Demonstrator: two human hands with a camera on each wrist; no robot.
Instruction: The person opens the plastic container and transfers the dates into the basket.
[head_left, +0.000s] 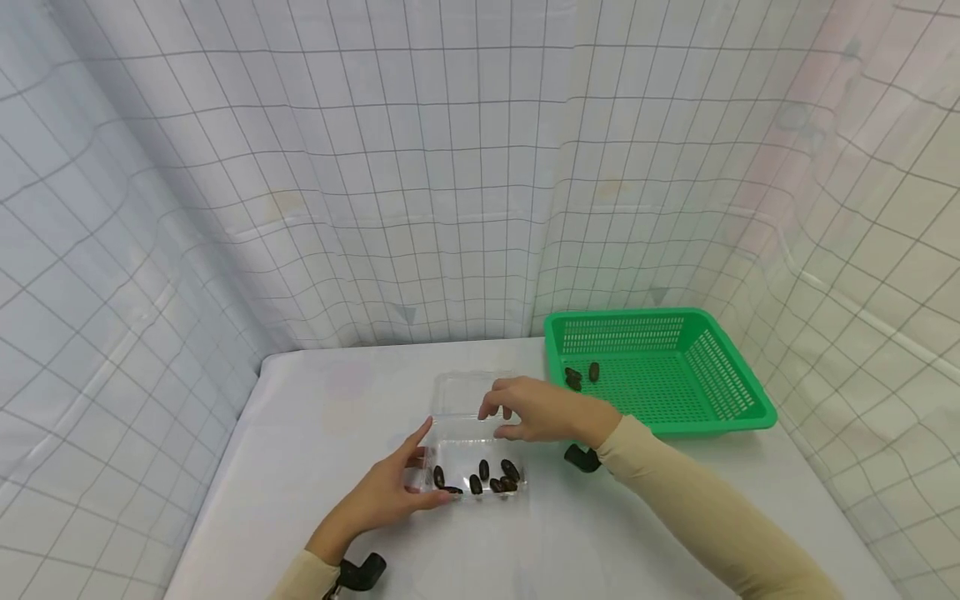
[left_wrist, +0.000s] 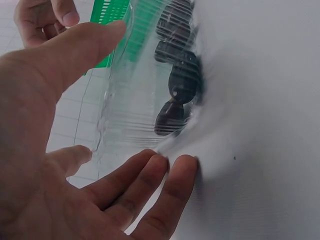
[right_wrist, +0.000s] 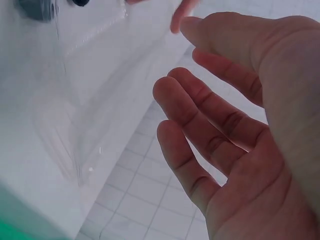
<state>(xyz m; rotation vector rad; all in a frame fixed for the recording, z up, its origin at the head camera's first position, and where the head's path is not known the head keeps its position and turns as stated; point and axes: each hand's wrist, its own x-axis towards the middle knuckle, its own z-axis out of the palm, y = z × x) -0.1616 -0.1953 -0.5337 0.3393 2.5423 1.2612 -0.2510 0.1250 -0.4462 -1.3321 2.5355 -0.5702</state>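
A clear plastic box point(head_left: 465, 457) with its lid point(head_left: 468, 392) folded back stands on the table. Several small, dark brown, oval pieces, date-like in shape, lie along its near side, among them one piece point(head_left: 483, 469) near the middle. My left hand point(head_left: 386, 500) holds the box at its near left corner, thumb along the front rim and fingers against the left side. Above the box's far right part hovers my right hand point(head_left: 543, 410), fingers loosely bent and nothing between them. The right wrist view shows that palm point(right_wrist: 240, 170) bare.
A green plastic basket point(head_left: 735, 367) stands at the back right, with a few more dark pieces point(head_left: 573, 379) at its left end. The white table point(head_left: 315, 417) is bounded by hanging checked white sheets point(head_left: 420, 167) at the back and sides.
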